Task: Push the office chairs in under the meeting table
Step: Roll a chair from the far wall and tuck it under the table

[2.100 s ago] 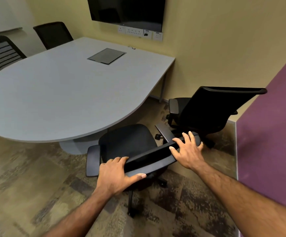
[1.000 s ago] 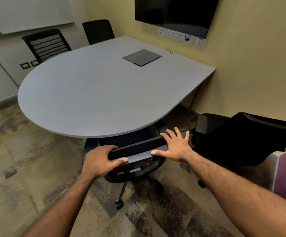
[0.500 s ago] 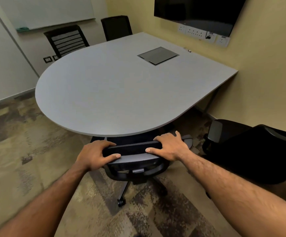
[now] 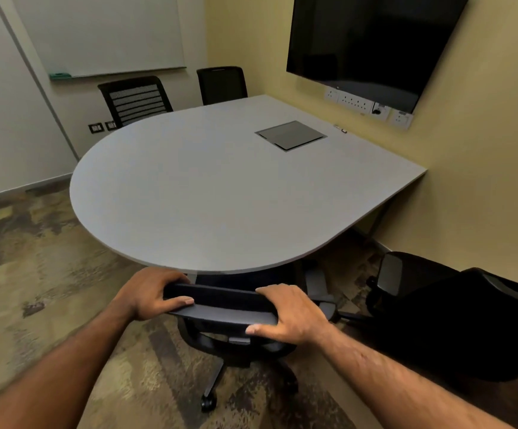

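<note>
Chair [image 4: 220, 308] black, seat hidden under grey table [image 4: 220, 193] edge, backrest top gripped by left hand [image 4: 149, 294] and right hand [image 4: 291, 314], fingers wrapped over it.

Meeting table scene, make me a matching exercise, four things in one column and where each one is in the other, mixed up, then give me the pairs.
Things
1. Screen
2. Whiteboard
3. Held chair
4. Loose chair

Places
A. Seat under the near edge of the table, both hands on its back
B. Right of the table, near the yellow wall, not pushed in
C. On the yellow wall above the sockets
D. On the white wall behind the two far chairs

Pairs: 1-C, 2-D, 3-A, 4-B

The left hand and right hand grip the held chair's top.
</note>
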Action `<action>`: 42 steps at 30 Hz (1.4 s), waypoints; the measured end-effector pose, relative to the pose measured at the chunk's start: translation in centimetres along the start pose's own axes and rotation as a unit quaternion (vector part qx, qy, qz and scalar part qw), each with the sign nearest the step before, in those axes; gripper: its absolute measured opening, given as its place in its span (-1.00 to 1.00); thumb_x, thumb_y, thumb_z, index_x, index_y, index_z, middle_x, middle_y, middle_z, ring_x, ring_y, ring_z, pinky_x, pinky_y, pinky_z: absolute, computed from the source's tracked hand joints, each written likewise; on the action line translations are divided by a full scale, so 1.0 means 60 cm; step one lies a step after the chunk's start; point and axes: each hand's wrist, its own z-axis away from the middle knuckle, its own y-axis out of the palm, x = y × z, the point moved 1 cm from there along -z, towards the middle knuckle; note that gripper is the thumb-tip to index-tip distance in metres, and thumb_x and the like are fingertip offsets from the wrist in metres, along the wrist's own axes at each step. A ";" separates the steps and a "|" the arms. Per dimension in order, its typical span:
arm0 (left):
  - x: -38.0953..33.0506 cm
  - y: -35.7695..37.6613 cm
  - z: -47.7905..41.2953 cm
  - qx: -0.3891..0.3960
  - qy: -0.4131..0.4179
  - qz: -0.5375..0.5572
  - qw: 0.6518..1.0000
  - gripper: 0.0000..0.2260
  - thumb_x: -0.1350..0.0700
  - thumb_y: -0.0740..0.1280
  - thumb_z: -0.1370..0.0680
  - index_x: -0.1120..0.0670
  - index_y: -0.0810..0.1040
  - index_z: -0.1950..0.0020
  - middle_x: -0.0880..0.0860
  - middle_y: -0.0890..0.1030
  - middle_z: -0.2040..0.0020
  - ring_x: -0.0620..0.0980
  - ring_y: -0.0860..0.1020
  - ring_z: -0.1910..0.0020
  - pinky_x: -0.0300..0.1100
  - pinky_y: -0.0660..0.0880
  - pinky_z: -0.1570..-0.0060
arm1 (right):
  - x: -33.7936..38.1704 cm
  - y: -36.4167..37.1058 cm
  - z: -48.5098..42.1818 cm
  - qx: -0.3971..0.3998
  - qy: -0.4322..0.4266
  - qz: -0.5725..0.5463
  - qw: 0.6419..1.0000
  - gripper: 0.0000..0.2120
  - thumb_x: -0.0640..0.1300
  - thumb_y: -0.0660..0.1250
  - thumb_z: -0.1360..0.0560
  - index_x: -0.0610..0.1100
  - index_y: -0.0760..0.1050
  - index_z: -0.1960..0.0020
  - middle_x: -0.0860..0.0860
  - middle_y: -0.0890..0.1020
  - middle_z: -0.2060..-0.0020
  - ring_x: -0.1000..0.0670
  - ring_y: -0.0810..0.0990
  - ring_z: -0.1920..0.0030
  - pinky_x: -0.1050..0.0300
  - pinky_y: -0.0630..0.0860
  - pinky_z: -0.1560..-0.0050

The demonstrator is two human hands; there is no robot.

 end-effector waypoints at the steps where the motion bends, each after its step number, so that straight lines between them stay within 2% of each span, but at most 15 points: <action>1: 0.010 -0.004 0.003 -0.013 0.000 -0.003 1.000 -0.37 -0.57 0.09 -0.43 -0.15 0.64 -0.11 -0.20 0.66 0.06 -0.16 0.59 0.10 -0.15 0.52 0.12 | 0.008 0.005 -0.001 0.020 -0.006 -0.006 1.000 -0.09 0.57 0.22 -0.36 -0.01 0.33 -0.48 0.03 0.52 -0.34 -0.01 0.46 -0.29 0.02 0.36 -0.34; 4: 0.035 -0.010 0.011 -0.045 -0.002 -0.004 0.999 -0.35 -0.57 0.07 -0.44 -0.12 0.67 -0.06 -0.18 0.67 0.10 -0.13 0.60 0.15 -0.22 0.47 0.19 | 0.032 0.016 -0.015 0.044 0.001 -0.030 0.999 -0.10 0.50 0.32 -0.36 0.02 0.23 -0.53 0.04 0.45 -0.41 0.00 0.42 -0.35 0.01 0.34 -0.39; 7: 0.052 -0.011 0.014 -0.052 -0.010 0.001 0.999 -0.35 -0.55 0.09 -0.44 -0.10 0.67 -0.09 -0.16 0.68 0.06 -0.12 0.60 0.14 -0.28 0.42 0.20 | 0.047 0.022 -0.025 0.052 0.005 -0.037 0.998 -0.14 0.44 0.32 -0.41 0.01 0.21 -0.54 0.04 0.44 -0.43 -0.02 0.41 -0.38 -0.03 0.35 -0.40; 19: 0.007 0.023 0.031 -0.048 -0.040 -0.024 0.998 -0.44 -0.56 0.11 -0.45 -0.21 0.63 -0.10 -0.22 0.67 0.03 -0.26 0.55 0.11 -0.39 0.36 0.17 | -0.009 0.020 0.000 0.068 -0.014 -0.030 0.997 -0.12 0.48 0.26 -0.38 0.06 0.18 -0.55 0.06 0.39 -0.47 -0.01 0.36 -0.44 -0.04 0.31 -0.45; 24: -0.017 0.027 0.036 -0.041 -0.074 -0.031 0.996 -0.34 -0.56 0.11 -0.44 -0.12 0.65 -0.18 -0.17 0.68 -0.05 -0.21 0.57 0.05 -0.34 0.38 0.13 | -0.024 0.006 0.010 0.061 -0.033 -0.026 0.997 -0.12 0.47 0.28 -0.41 0.02 0.20 -0.56 0.04 0.41 -0.47 -0.02 0.38 -0.43 -0.06 0.32 -0.46; 28: -0.036 0.031 0.043 -0.026 -0.109 -0.033 0.993 -0.27 -0.60 0.04 -0.42 -0.13 0.61 -0.25 -0.15 0.65 -0.14 -0.18 0.55 -0.04 -0.26 0.39 0.07 | -0.047 -0.005 0.033 0.049 -0.023 0.022 0.998 -0.04 0.59 0.11 -0.38 -0.01 0.22 -0.55 0.02 0.44 -0.44 -0.03 0.42 -0.38 -0.06 0.35 -0.41; 31: -0.051 0.038 0.041 -0.001 -0.144 -0.026 0.989 -0.21 -0.63 0.01 -0.38 -0.13 0.57 -0.30 -0.12 0.61 -0.23 -0.10 0.50 -0.18 -0.16 0.40 -0.02 | -0.081 -0.012 0.054 0.017 0.009 0.079 0.997 0.03 0.67 -0.05 -0.31 -0.02 0.29 -0.51 0.01 0.52 -0.33 -0.06 0.49 -0.28 -0.08 0.39 -0.31; 34: -0.077 0.042 0.033 0.004 -0.162 -0.011 0.987 -0.14 -0.68 0.03 -0.30 -0.13 0.57 -0.29 -0.12 0.61 -0.21 -0.13 0.49 -0.13 -0.16 0.42 0.03 | -0.114 -0.012 0.074 -0.024 0.030 0.117 0.992 0.02 0.70 -0.14 -0.30 -0.02 0.38 -0.40 0.02 0.55 -0.21 -0.06 0.51 -0.17 -0.08 0.37 -0.25; 36: -0.101 0.045 0.027 -0.022 -0.175 0.000 0.984 -0.13 -0.69 0.04 -0.26 -0.13 0.61 -0.25 -0.13 0.63 -0.16 -0.16 0.52 -0.03 -0.18 0.44 0.10 | -0.137 -0.014 0.080 -0.045 0.038 0.127 0.990 0.00 0.70 -0.15 -0.31 -0.01 0.41 -0.36 0.04 0.55 -0.18 -0.05 0.50 -0.16 -0.11 0.31 -0.30; 38: -0.126 0.048 0.019 -0.060 -0.185 0.011 0.981 -0.15 -0.68 0.06 -0.26 -0.12 0.64 -0.20 -0.14 0.65 -0.11 -0.17 0.54 0.05 -0.18 0.47 0.16 | -0.162 -0.025 0.078 -0.046 0.048 0.126 0.990 0.02 0.71 -0.16 -0.30 0.00 0.41 -0.38 0.05 0.53 -0.23 -0.04 0.48 -0.24 -0.24 0.17 -0.43; 40: -0.147 0.052 0.014 -0.086 -0.189 0.004 0.978 -0.19 -0.65 0.08 -0.28 -0.10 0.66 -0.17 -0.13 0.68 -0.08 -0.14 0.56 0.03 -0.15 0.49 0.15 | -0.182 -0.036 0.076 -0.033 0.048 0.127 0.990 0.05 0.71 -0.17 -0.29 0.01 0.38 -0.43 0.05 0.51 -0.29 -0.02 0.43 -0.32 -0.38 -0.03 -0.49; 42: -0.163 0.058 0.011 -0.107 -0.190 0.002 0.976 -0.20 -0.65 0.08 -0.30 -0.10 0.68 -0.14 -0.14 0.69 -0.05 -0.12 0.58 0.00 -0.15 0.48 0.15 | -0.199 -0.044 0.076 -0.026 0.041 0.128 0.991 0.05 0.71 -0.16 -0.29 0.02 0.36 -0.47 0.05 0.49 -0.34 0.00 0.39 -0.38 -0.44 -0.18 -0.48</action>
